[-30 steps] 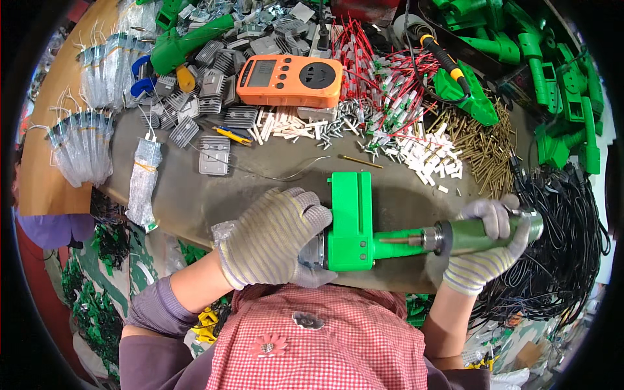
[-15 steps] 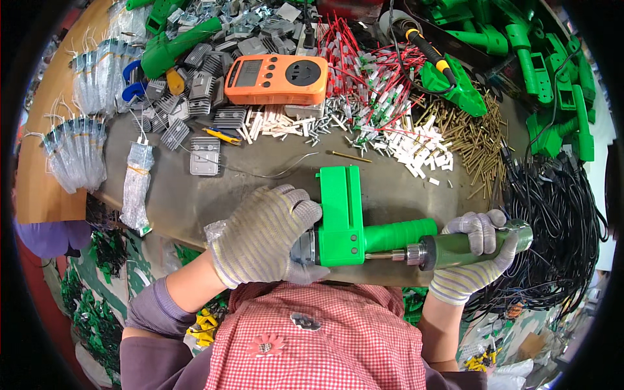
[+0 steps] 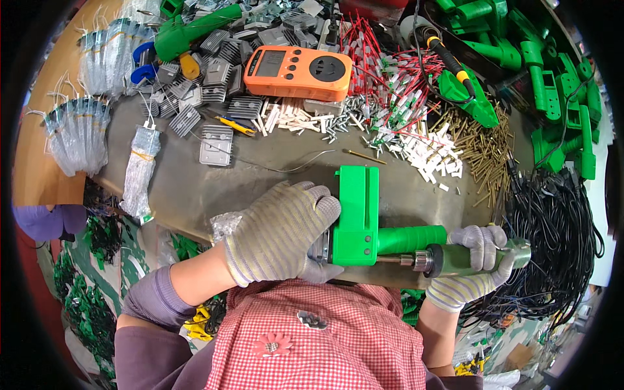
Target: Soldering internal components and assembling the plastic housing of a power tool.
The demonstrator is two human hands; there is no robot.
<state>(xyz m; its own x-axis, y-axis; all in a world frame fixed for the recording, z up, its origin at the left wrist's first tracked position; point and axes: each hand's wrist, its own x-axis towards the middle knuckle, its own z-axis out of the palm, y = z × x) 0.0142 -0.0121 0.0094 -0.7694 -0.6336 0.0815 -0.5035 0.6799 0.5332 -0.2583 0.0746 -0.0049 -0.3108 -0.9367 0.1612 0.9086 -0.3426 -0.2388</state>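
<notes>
**Green housing braced while a driver bears on its side**

From my remote seat I see my left hand, in a striped knit glove, wrapped around the near end of the green plastic tool housing, fingers curled closed over it. I judge this grip pins the part against the edge of the grey work mat so it cannot twist. My right hand, gloved likewise, is closed around the grey-green powered screwdriver, held level, its bit lying just under the housing's round handle and pointing into the body, in line with a fastener, I would guess.

Supplies sit well apart at the far side, within reach: an orange meter with a grey screen, finned aluminium heat sinks, brass pins, white-tipped red wires. Clear bags bundled in fans lie on the left; one narrow clear packet rests on the mat's left edge. Black cables heap on the right.
</notes>
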